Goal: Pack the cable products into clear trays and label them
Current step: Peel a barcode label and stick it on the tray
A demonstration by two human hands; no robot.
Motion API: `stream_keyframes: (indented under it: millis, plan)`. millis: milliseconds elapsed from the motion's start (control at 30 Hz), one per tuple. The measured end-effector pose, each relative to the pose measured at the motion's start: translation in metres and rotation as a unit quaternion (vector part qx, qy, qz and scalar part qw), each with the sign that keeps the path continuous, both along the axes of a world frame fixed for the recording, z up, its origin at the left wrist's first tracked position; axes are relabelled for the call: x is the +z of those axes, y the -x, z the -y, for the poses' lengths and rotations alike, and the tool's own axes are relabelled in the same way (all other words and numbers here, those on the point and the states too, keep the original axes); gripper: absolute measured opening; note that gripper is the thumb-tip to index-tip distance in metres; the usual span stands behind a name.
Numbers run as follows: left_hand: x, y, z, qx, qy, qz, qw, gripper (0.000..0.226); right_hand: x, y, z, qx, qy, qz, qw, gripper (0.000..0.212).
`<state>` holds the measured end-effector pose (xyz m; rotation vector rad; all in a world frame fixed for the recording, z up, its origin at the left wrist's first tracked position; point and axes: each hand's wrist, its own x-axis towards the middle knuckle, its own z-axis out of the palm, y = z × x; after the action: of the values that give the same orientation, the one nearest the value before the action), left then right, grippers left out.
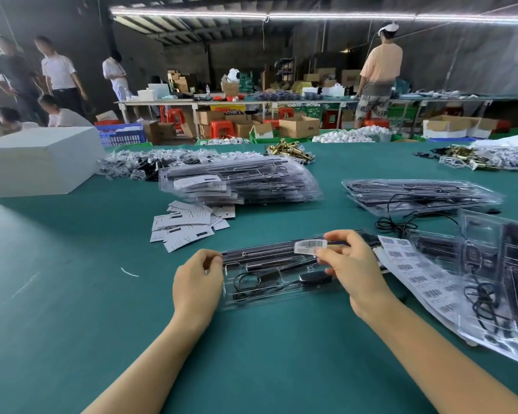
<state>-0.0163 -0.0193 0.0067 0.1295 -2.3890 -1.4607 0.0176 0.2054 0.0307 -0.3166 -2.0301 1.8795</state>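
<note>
A clear tray point(269, 291) with black rods and a coiled black cable lies flat on the green table in front of me. My left hand point(196, 283) grips its left end with curled fingers. My right hand point(353, 264) hovers over the tray's right part and pinches a white barcode label point(310, 245) between thumb and fingers. A sheet of barcode labels point(422, 279) lies just right of that hand, partly under clear packs.
A stack of filled clear trays point(240, 183) sits behind, another stack point(419, 194) at the right, more packs point(503, 282) at the far right. Loose white cards point(186, 224) lie mid-left. A white box point(36, 162) stands at the left. Bagged small parts point(150, 162) line the back.
</note>
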Motion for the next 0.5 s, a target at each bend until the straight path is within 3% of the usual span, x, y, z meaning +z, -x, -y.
stream_keyframes:
  millis: [67,233,500]
  plan:
    - [0.001,-0.001,-0.001,-0.028,0.005,-0.023,0.999,0.02,0.004,0.003,0.014,0.03,-0.03,0.006,0.999,0.005]
    - [0.002,-0.001,-0.002,-0.111,-0.002,-0.051,0.992,0.016,0.012,0.02,0.053,0.115,-0.091,0.064,0.987,0.014]
    - [0.003,0.001,-0.001,-0.138,0.004,-0.037,0.99,0.019,-0.003,0.026,0.066,0.109,-0.109,0.046,0.987,0.012]
